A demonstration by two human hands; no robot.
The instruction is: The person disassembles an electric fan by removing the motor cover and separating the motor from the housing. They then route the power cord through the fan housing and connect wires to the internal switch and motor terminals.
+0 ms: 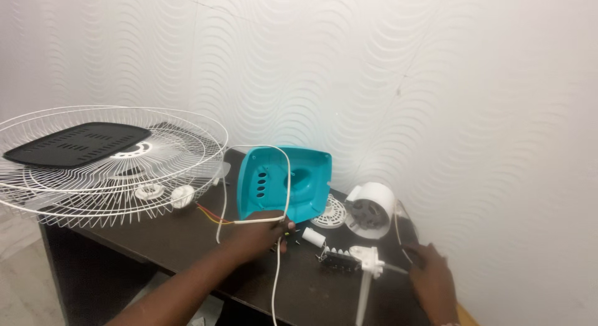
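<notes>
White wavy-textured wall panels back a dark counter (187, 239) strewn with fan parts. At the left hand (258, 235), the fingers (283, 226) are curled and pinching a white cable (258, 220), which loops up over the teal motor cover (286, 182) standing on edge just behind, then hangs down off the counter's front edge. Red and yellow wires (210, 215) run from under that hand toward the white wire grille (106, 158), which rests at the counter's left end and overhangs it, with a black slotted plate (78, 142) lying on top. Over on the right, the right hand (430, 273) lies near the counter's right edge; whether its fingers grip anything cannot be told, though a thin rod from the white bracket (367, 260) reaches toward them. Between the hands sit a small white cylinder (313, 237) and a dark finned part (339, 258); behind, a round white vent disc (330, 212) and a white motor housing (372, 207). Risk, as a judgement: a tug on that cable could topple the teal cover or drag small pieces off; the overhanging grille could tip. No packages, labels or signs are visible.
</notes>
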